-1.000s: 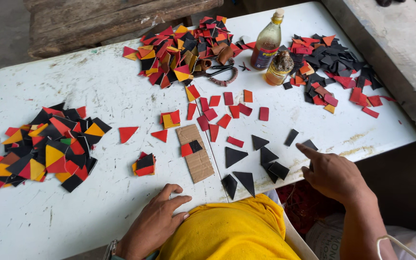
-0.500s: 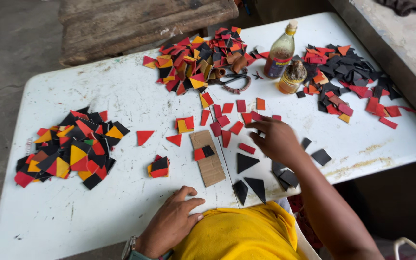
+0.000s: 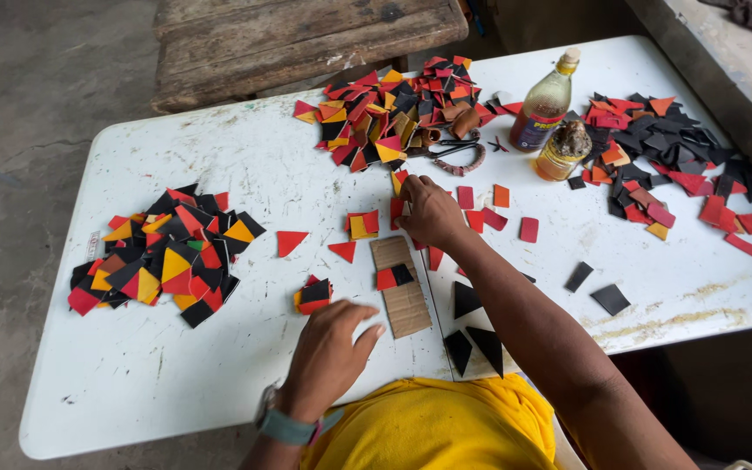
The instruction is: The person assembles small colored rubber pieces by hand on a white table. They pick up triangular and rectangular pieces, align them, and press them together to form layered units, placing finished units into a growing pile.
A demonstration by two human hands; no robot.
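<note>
My right hand is stretched out over the scatter of small red pieces in the middle of the white table, fingers curled down onto them; I cannot tell whether it has pinched one yet. Just near of it lies a cardboard strip with a red and a black piece set side by side on it. My left hand rests flat and open on the table near me, holding nothing, just beside a small stack of red, orange and black pieces. Two loose red triangles lie left of the strip, and black triangles lie right of it, under my right forearm.

Far across the table is a heap of red, black and yellow scraps, with scissors at its near edge. Right of that stand a bottle and a small jar, touching or almost so, then a mostly black pile. On the left sits another mixed pile. A wooden bench stands beyond the table.
</note>
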